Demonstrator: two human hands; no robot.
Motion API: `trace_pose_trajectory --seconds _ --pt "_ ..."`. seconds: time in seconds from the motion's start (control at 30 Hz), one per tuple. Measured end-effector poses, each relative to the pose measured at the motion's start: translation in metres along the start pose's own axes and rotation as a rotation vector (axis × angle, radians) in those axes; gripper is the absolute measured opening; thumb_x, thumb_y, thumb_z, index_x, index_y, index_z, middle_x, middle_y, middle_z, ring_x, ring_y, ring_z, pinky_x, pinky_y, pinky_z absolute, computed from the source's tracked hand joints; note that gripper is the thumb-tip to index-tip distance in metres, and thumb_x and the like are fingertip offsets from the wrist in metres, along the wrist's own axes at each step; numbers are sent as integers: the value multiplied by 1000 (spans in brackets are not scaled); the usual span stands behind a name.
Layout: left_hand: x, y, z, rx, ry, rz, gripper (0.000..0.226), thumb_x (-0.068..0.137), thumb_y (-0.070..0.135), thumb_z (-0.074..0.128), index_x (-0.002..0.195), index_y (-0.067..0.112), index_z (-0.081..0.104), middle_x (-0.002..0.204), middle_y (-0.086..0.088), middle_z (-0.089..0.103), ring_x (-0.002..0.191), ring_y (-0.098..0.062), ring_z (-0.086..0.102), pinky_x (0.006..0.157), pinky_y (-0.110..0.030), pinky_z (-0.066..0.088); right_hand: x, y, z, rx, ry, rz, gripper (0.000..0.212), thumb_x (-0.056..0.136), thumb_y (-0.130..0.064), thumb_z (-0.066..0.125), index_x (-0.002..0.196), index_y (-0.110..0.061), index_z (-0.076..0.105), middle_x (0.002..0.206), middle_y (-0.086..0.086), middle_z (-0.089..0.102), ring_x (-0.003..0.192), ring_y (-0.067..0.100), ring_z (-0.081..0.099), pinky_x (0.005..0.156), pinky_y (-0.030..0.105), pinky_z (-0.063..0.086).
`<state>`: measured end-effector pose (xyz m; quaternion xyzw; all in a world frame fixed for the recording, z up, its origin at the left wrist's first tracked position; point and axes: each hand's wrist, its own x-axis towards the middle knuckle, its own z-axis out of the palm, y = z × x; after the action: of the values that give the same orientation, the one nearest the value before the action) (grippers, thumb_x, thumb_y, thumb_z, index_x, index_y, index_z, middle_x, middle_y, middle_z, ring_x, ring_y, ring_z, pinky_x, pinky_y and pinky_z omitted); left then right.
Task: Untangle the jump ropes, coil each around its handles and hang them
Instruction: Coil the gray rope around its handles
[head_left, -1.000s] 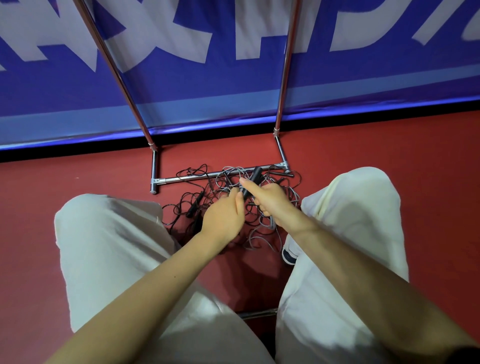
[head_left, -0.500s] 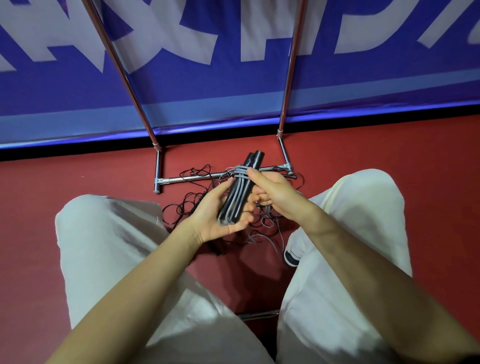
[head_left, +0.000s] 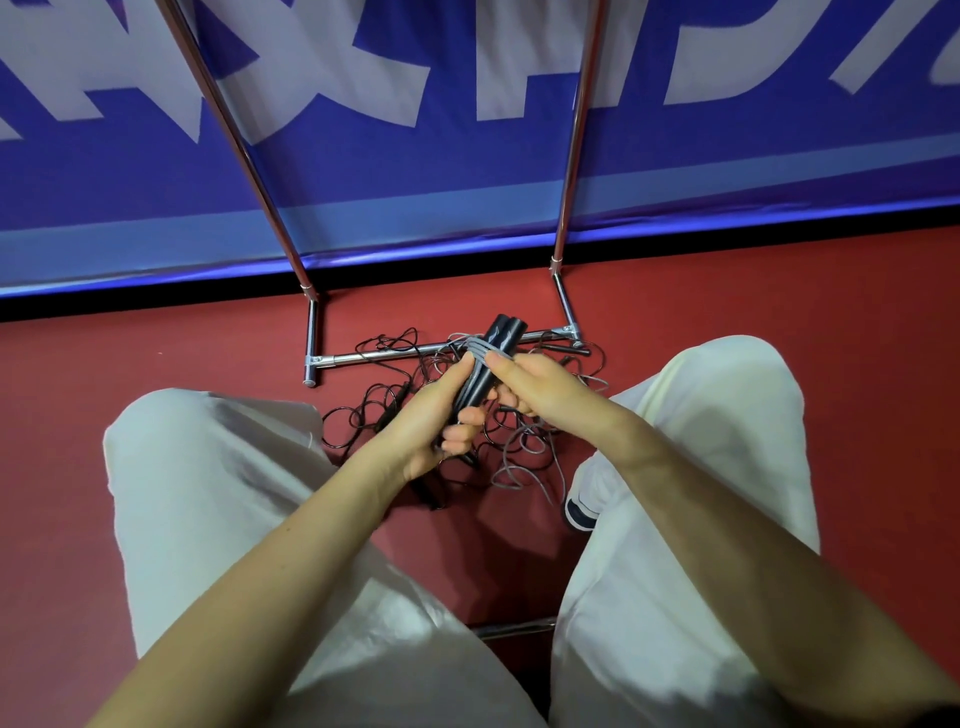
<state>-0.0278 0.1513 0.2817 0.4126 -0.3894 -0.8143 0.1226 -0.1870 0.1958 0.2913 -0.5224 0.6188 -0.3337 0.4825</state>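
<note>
Left hand: I see my left hand (head_left: 436, 426) curled round the lower part of the pair of black cylindrical jump-rope handles (head_left: 485, 366), fingers wrapped over them.
Right hand: my right hand (head_left: 540, 382) pinches the grey cord loops (head_left: 480, 353) wound round the handles, thumb on top.
Handles: held side by side, tilted up and away, above the floor tangle.
Tangle: a heap of black and grey rope cords (head_left: 514, 452) lies on the red floor (head_left: 156, 353) between my knees, draped over the chrome rack base bar (head_left: 384, 354).
Backdrop: blue banner with white lettering (head_left: 415, 130) behind the rack's two chrome uprights (head_left: 571, 145).
</note>
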Motion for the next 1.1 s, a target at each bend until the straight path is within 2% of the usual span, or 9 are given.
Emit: trace_pose_trajectory --seconds 0.1,0.17,0.27,0.47,0.53,0.73,0.87,0.97,1.1 --pt "4 -3 0 49 58 50 55 98 60 37 100 8 55 54 7 33 38 -4 20 36 -17 16 0 0 6 61 22 19 38 104 -32 40 73 -16 55 67 -2 54 48 -1 44 54 13 37" --pt "5 -3 2 74 105 93 53 99 59 36 88 11 58 54 7 34 38 -4 20 37 -18 14 2 1 10 106 74 19 35 104 -27 42 73 -16 55 68 -3 57 47 -1 47 54 15 39" --pt "6 -3 7 81 240 123 45 100 56 40 81 18 58 53 6 37 38 -5 22 37 -18 15 8 6 14 -26 147 30 40 102 -34 45 67 -17 57 55 -8 59 46 4 47 58 24 40" --pt "13 -7 10 205 417 240 45 102 47 41 95 7 60 55 -2 40 36 -7 29 36 -17 22 15 12 15 -108 288 57 54 94 -41 57 49 -15 40 51 6 39 49 17 34 56 32 28" --pt "17 -11 9 293 477 326 48 103 46 40 89 3 59 61 -10 40 39 -9 33 39 -19 26 16 11 16 -62 307 57 55 93 -39 60 48 -16 36 51 5 32 49 16 28 56 31 24" --pt "19 -19 6 496 586 508 46 104 44 27 68 17 36 56 0 38 54 -17 32 56 -32 28 13 8 19 79 341 57 53 91 -35 65 52 -9 40 53 7 26 54 19 24 58 31 21" --pt "21 -20 5 476 578 510 52 93 56 24 73 10 39 60 0 35 57 -18 30 56 -35 27 10 2 19 136 371 58 55 89 -37 66 49 -13 39 56 8 26 54 20 23 56 31 19" --pt "19 -17 5 375 535 449 48 98 48 27 77 9 46 60 1 37 53 -15 33 55 -33 30 7 3 18 187 333 86 52 91 -36 64 46 -21 42 59 7 28 50 13 24 49 25 21" --pt "18 -11 6 62 280 186 41 108 33 25 99 14 60 64 1 48 50 -10 37 47 -20 32 9 9 14 204 273 149 46 94 -34 61 72 6 60 60 7 42 44 6 30 48 18 26"
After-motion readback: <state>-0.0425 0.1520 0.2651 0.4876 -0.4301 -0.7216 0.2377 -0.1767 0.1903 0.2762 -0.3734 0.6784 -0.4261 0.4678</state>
